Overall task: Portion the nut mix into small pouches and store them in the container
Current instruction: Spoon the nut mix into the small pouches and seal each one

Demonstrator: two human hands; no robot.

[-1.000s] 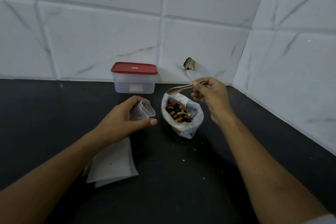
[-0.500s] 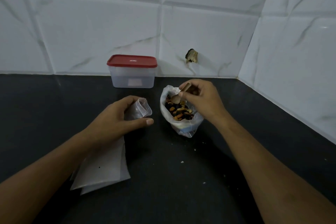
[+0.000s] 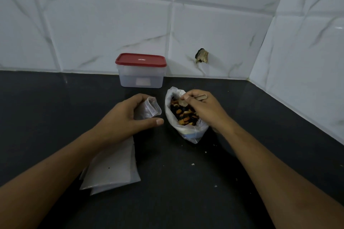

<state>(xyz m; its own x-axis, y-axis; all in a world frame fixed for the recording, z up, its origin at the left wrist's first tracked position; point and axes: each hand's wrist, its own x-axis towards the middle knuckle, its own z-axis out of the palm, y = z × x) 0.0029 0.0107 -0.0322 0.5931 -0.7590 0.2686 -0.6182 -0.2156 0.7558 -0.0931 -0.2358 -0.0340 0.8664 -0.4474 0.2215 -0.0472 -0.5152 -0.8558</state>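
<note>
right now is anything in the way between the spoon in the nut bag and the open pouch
Nothing visible. The right hand holds the spoon in the nut bag, and only a strip of countertop separates it from the pouch gripped by the left hand. The container has its red lid on.

We find bare counter right of the nut bag and nearer us. The lidded container stands against the wall behind; flat pouches lie at left.
</note>
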